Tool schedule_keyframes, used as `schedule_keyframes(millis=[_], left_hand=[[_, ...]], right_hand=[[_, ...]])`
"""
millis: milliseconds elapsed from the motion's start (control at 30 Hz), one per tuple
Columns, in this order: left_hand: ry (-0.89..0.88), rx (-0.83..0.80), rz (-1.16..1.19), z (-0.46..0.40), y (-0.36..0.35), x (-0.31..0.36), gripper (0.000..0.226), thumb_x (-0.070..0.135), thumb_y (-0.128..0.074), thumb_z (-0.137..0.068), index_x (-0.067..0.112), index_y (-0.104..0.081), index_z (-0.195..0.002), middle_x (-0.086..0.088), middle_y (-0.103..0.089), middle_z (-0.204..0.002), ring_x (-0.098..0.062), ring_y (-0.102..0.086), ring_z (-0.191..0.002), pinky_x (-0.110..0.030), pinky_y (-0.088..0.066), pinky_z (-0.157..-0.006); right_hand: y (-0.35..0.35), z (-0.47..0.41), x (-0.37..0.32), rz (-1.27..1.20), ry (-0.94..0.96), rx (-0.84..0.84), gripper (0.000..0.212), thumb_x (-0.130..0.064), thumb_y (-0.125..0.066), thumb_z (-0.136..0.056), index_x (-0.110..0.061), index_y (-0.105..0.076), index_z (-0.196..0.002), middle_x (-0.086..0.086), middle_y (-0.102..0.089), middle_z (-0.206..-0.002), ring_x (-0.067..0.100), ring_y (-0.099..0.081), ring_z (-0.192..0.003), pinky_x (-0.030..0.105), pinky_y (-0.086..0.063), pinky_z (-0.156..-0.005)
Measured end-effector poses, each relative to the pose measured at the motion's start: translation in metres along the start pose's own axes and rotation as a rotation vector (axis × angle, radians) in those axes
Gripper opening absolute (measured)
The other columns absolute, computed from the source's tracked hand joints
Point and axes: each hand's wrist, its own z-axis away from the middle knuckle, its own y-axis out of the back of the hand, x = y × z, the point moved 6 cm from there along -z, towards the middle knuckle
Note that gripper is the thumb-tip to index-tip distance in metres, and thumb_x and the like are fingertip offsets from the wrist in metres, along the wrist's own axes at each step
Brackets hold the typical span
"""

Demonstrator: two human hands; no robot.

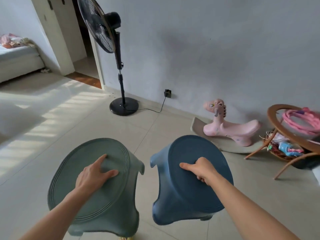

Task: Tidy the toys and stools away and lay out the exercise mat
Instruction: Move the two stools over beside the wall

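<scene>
Two plastic stools hang tilted above the tiled floor in front of me. My left hand grips the grey-green stool at the middle of its seat, index finger and thumb spread, the other fingers tucked into the seat. My right hand holds the blue stool the same way, fingers curled into its seat, thumb pointing left. A pink rocking horse stands by the wall at the right on a grey rocker base. No exercise mat is in view.
A black pedestal fan stands by the wall ahead, its cable running to a wall socket. At the right a rattan side table carries a pink coiled rope and toys below. A bed and doorway lie far left.
</scene>
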Motion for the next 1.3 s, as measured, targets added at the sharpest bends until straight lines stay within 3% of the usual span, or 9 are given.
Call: schedule_keyframes(millis=[400,567,900,1300], left_hand=[[-0.141,-0.068,-0.082,-0.199,0.012,0.097,0.074,0.053,-0.067,-0.074,0.035,-0.036,-0.139,-0.008,-0.064,-0.111,-0.03,-0.059,-0.106,-0.035,-0.045,-0.08],[-0.161,-0.08,-0.117,-0.281,-0.011,0.15,0.073,0.05,-0.067,-0.076,0.033,-0.036,-0.139,-0.009,-0.063,-0.114,-0.031,-0.057,-0.11,-0.036,-0.043,-0.082],[-0.097,-0.028,-0.13,-0.416,-0.031,0.263,0.07,0.049,-0.065,-0.079,0.03,-0.035,-0.14,-0.013,-0.062,-0.114,-0.032,-0.057,-0.107,-0.034,-0.039,-0.075],[-0.038,-0.093,-0.13,-0.611,-0.071,0.333,0.073,0.048,-0.065,-0.079,0.029,-0.033,-0.142,-0.014,-0.06,-0.118,-0.033,-0.056,-0.109,-0.037,-0.042,-0.081]], right_hand=[[0.042,-0.13,-0.062,-0.213,-0.115,0.174,0.046,-0.049,-0.072,-0.071,-0.008,-0.053,-0.068,0.003,-0.047,-0.053,0.018,-0.044,-0.047,0.026,-0.035,-0.049],[0.066,-0.226,-0.072,-0.263,-0.153,0.158,0.049,-0.05,-0.072,-0.072,-0.01,-0.045,-0.061,0.004,-0.043,-0.05,0.019,-0.041,-0.046,0.025,-0.033,-0.048],[0.137,-0.392,-0.126,-0.263,-0.152,0.073,0.049,-0.053,-0.072,-0.069,-0.011,-0.046,-0.066,0.006,-0.047,-0.054,0.019,-0.043,-0.048,0.025,-0.034,-0.047],[0.174,-0.583,-0.195,-0.297,-0.217,0.075,0.048,-0.052,-0.072,-0.069,-0.012,-0.047,-0.063,0.005,-0.047,-0.052,0.019,-0.043,-0.046,0.024,-0.033,-0.045]])
